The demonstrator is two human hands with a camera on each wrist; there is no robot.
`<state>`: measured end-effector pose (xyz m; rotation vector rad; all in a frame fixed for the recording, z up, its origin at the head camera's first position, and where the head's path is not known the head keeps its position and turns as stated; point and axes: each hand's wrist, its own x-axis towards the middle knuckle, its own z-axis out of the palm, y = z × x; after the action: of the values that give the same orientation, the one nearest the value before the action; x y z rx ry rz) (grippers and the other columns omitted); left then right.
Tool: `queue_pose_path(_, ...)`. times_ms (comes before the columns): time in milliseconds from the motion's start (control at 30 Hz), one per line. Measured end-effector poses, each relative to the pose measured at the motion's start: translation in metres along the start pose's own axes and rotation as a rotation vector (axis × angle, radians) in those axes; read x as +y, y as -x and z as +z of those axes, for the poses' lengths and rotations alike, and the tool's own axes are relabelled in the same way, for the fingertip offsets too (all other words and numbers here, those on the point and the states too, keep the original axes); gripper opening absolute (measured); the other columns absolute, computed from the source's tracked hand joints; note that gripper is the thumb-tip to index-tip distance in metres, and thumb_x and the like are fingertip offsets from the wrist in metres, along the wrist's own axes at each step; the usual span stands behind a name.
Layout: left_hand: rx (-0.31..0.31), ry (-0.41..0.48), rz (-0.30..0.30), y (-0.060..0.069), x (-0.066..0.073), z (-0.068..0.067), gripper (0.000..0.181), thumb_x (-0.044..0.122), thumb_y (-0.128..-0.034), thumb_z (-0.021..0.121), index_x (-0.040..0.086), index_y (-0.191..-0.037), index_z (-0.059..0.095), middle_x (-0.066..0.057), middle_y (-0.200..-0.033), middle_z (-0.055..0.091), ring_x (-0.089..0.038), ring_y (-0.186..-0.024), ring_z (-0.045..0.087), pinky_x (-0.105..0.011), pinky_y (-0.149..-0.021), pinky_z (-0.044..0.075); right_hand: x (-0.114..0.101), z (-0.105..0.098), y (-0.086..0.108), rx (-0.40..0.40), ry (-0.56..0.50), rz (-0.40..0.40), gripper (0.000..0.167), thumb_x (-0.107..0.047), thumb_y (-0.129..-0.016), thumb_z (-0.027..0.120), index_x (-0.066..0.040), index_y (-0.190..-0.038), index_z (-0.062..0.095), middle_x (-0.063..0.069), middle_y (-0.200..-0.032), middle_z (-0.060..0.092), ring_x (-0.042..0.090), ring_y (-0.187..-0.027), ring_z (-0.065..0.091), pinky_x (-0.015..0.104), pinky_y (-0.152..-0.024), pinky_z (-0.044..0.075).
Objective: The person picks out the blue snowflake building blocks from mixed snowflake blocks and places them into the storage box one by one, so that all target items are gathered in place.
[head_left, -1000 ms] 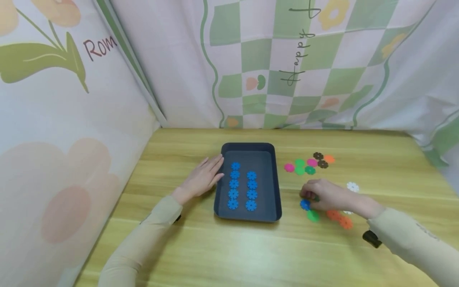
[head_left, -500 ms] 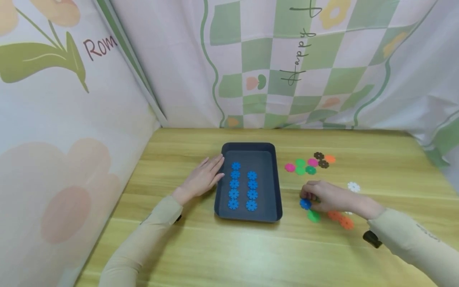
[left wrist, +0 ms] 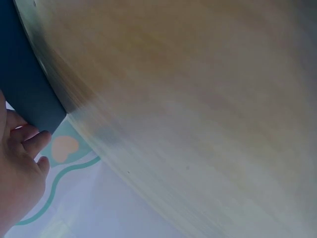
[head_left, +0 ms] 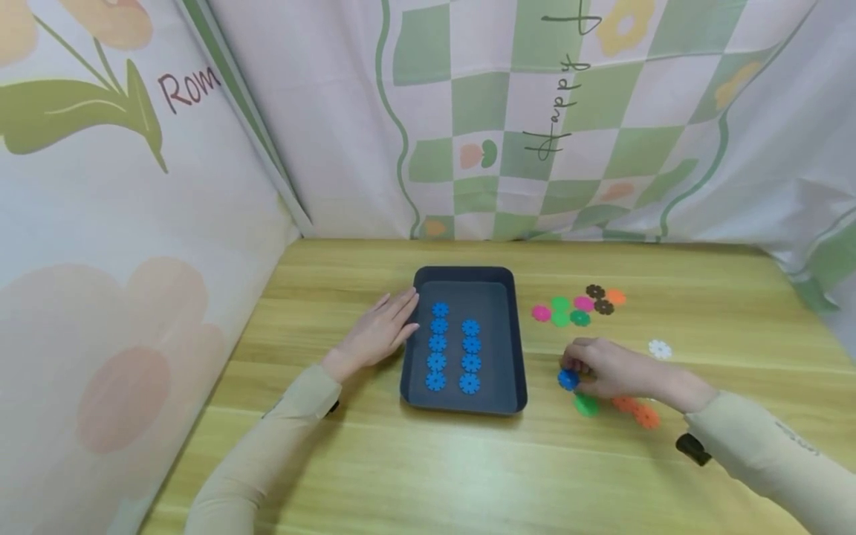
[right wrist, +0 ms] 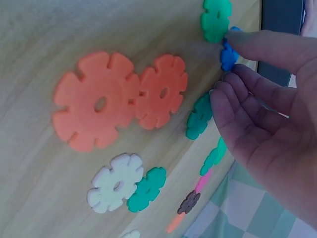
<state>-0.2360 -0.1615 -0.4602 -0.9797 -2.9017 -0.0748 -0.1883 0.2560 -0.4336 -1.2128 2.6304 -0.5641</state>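
A dark grey rectangular tray lies on the table, with two columns of blue snowflake discs in it. My left hand rests along the tray's left rim, fingers mostly straight; in the left wrist view its fingertips touch the tray's outer wall. Right of the tray, my right hand pinches a blue snowflake disc between thumb and forefinger, low over the table. In the right wrist view that blue disc shows edge-on, near a light green disc and a dark green disc.
Near the right hand lie orange discs and a white disc. Further back is a loose group of pink, green, brown and orange discs. A patterned curtain hangs behind the table.
The pinched blue disc has shifted very slightly left, and the green bit seen beside the right fingers is now out of sight in the head view. The left hand and tray stay put.
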Motion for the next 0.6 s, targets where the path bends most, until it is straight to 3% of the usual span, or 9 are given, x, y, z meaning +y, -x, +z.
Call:
queue_pose_path(267, 0.028, 0.012, 0.01, 0.001, 0.0001, 0.0006, 0.058, 0.036, -0.1082, 0.038, 0.001, -0.154, 0.032, -0.015, -0.162, 0.032, -0.027, -0.15, 0.034, -0.047, -0.125, 0.026, -0.0023, 0.0016, 0.0003, 0.015, 0.011, 0.034, 0.02, -0.005, -0.078, 0.079, -0.006, -0.094, 0.066, -0.003, -0.084, 0.06, 0.0, -0.072, 0.048, 0.017, -0.059, 0.048)
queue_pose_path(600, 0.032, 0.0, 0.015, 0.0009, -0.0004, 0.0026, 0.059, 0.037, -0.1081, 0.037, 0.001, -0.154, 0.031, -0.015, -0.162, 0.032, -0.026, -0.15, 0.034, -0.048, -0.124, 0.028, -0.0052, 0.004, 0.0002, 0.029, -0.051, 0.087, 0.023, -0.001, -0.075, 0.078, -0.005, -0.091, 0.062, -0.002, -0.082, 0.061, -0.001, -0.068, 0.047, 0.015, -0.056, 0.047)
